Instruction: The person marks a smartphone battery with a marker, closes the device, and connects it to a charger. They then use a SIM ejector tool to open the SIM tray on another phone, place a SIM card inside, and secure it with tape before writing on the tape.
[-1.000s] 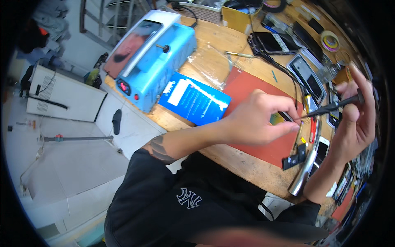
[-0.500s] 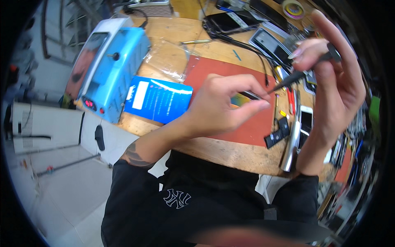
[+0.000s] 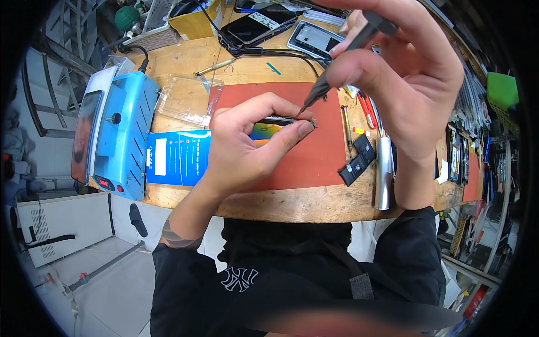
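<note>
Over the red mat (image 3: 314, 163), the left hand (image 3: 238, 128) pinches an apparent phone (image 3: 265, 132); the right hand (image 3: 412, 78) grips a black precision screwdriver (image 3: 319, 88) at its end: seemingly edge work, next needing steady alignment.

The black short-sleeved top (image 3: 303, 281) bears a white-outlined emblem (image 3: 240, 279).

Wooden bench (image 3: 292, 209): red mat (image 3: 314, 163), blue machine (image 3: 130, 132), metal cylinder (image 3: 383, 174).

Left hand (image 3: 238, 135) pinching, right hand (image 3: 412, 84) raised
</note>
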A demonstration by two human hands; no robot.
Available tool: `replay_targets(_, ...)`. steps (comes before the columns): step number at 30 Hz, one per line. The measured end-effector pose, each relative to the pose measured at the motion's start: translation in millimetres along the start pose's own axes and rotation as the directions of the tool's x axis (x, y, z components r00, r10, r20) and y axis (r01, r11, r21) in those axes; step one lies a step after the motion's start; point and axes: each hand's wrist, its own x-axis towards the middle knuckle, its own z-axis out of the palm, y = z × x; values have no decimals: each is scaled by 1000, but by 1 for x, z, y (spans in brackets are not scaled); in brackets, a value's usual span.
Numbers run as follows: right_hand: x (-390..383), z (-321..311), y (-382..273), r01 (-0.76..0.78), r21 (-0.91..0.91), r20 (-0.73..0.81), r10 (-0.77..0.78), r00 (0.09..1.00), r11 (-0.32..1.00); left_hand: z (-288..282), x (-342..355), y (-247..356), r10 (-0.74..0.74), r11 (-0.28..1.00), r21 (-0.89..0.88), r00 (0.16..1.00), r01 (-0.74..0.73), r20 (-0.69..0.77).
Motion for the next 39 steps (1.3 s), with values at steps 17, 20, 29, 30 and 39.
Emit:
replay_targets(17, 3, 1, -31, -223, 20, 39, 222, 974, 975, 2, 0, 3, -10, 1000, 2, 1000, 10, -2)
replay_targets(20, 1, 5, -35, -186, -71, -5, 187, 982, 980, 2, 0, 4, -29, 1000, 5, 1000, 29, -6)
replay_targets(29, -3, 1, -40, -86, -352, -69, 66, 995, 932, -1, 1, -5, -112, 992, -59, 993, 109, -38)
replay_targets(30, -3, 1, -41, -82, -380, -78, 56, 995, 921, -1, 2, -6, -112, 993, -53, 993, 110, -41)
replay_targets(39, -26, 8, -35, -238, -183, -297, 177, 938, 954, -17, 11, -16, -178, 974, -140, 984, 179, 22)
